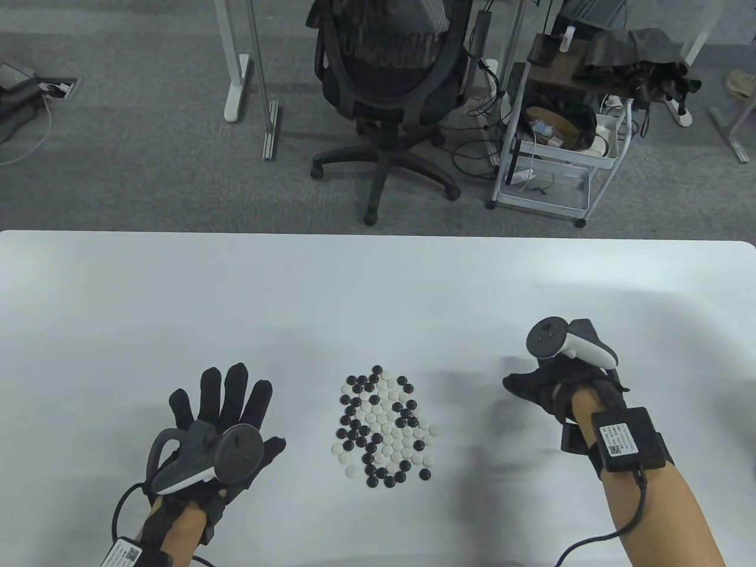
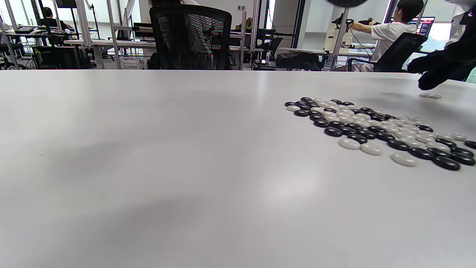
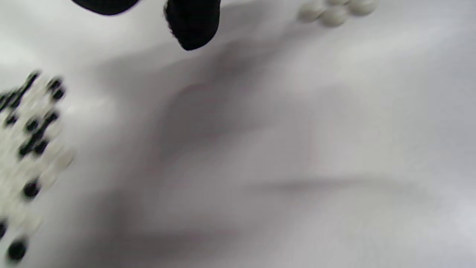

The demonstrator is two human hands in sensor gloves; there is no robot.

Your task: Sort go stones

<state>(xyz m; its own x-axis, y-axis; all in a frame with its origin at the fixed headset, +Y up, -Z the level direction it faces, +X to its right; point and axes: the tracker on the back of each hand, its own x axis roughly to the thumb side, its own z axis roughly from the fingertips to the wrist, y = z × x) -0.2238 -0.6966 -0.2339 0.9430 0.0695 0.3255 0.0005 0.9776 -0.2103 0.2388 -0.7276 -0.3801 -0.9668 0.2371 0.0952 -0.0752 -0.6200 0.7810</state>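
Observation:
A mixed pile of black and white Go stones (image 1: 384, 428) lies on the white table (image 1: 378, 283), between my two hands. My left hand (image 1: 227, 407) hovers flat to the left of the pile, with its fingers spread and holding nothing. My right hand (image 1: 534, 387) is off to the right of the pile, its fingers bent loosely downward and pointing left. In the left wrist view the right hand (image 2: 440, 63) hangs just above a few separate white stones (image 2: 429, 96). The right wrist view shows those white stones (image 3: 334, 9) and one bare fingertip (image 3: 191, 26), with the pile (image 3: 29, 141) blurred at the left.
Beyond the table's far edge stand a black office chair (image 1: 387, 77) and a white wire cart (image 1: 555, 147) on grey carpet. The left wrist view shows a person seated at a desk (image 2: 390, 37) in the background.

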